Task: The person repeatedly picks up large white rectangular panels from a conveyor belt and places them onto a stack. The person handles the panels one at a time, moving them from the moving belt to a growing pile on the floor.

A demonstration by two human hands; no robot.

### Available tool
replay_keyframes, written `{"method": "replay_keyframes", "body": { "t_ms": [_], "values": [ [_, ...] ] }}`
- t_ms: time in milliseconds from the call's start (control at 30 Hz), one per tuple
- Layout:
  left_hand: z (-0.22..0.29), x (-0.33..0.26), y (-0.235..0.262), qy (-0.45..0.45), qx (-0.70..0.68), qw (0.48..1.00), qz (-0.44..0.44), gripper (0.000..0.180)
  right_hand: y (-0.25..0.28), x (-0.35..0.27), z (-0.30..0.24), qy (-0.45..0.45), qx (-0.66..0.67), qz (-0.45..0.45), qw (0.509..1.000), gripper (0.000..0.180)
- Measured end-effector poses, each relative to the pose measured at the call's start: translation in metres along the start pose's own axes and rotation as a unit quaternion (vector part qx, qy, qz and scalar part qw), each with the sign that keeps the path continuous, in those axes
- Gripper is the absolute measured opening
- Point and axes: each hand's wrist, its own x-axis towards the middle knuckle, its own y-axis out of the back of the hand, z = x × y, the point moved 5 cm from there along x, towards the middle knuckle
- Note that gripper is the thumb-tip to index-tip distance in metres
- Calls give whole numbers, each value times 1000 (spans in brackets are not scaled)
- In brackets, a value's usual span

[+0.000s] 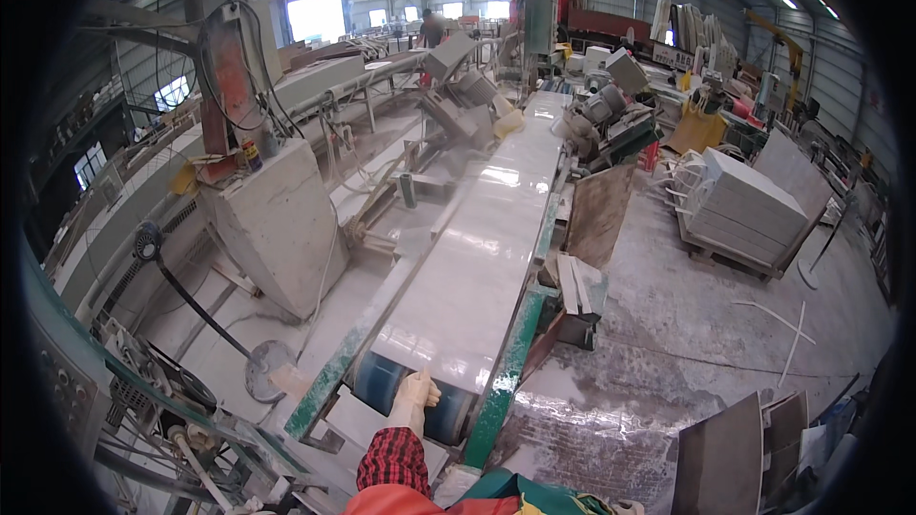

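A long, glossy white slab [463, 291], apparently stone, lies along the conveyor in front of me, its wet surface reflecting the roof lights. Below its near edge shows the conveyor's blue belt end [379, 380]. My left hand [414, 399], in a cream glove below a red-and-black checked sleeve, is at that near edge. Its fingers are bent and look closed on the slab's rim, though the fingertips are partly hidden. Green side rails [503, 391] flank the belt. My right hand does not show.
Motor-driven machine heads [601, 105] flank the conveyor's far part. At left stand a concrete block [277, 224] and a round-based stand [272, 370]. Stacked pale slabs [744, 205] rest on a pallet at right. Brown boards [720, 458] lean near lower right. Another person [431, 30] stands far back.
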Motion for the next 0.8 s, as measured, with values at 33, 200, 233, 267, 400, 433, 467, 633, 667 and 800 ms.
{"method": "replay_keyframes", "body": {
  "t_ms": [33, 200, 233, 267, 400, 433, 467, 633, 667, 800],
  "values": [
    [0, 0, 0, 1, -3, 1000, 1, 56, 0, -1, 1, -6, 3, -2, 1000, 43],
    [3, -5, -1, 0, -16, 1000, 10, 55, -1, -2, 0, -31, 17, -7, 999, 43],
    [4, -6, -1, 1, -15, 1000, 10, 55, -1, -2, 0, -36, 19, -8, 999, 43],
    [5, -7, -1, 1, -15, 1000, 11, 55, -1, -3, 1, -40, 21, -9, 999, 43],
    [12, -12, -1, -10, -12, 1000, 13, 55, -1, 0, -2, -55, 30, -13, 998, 43],
    [13, -13, -1, -13, -14, 1000, 12, 55, -1, 1, -4, -58, 33, -13, 998, 43],
    [14, -14, -2, -16, -15, 1000, 12, 55, 0, 2, -4, -62, 34, -14, 997, 43],
    [11, -9, -1, -21, -14, 1000, 18, 55, 0, 6, -10, -72, 39, -20, 996, 42],
    [10, -8, -1, -17, -15, 1000, 21, 54, 0, 8, -11, -74, 40, -21, 996, 42],
    [11, -7, -4, -12, -18, 1000, 20, 54, 0, 9, -13, -82, 45, -21, 995, 42]
  ]
}}
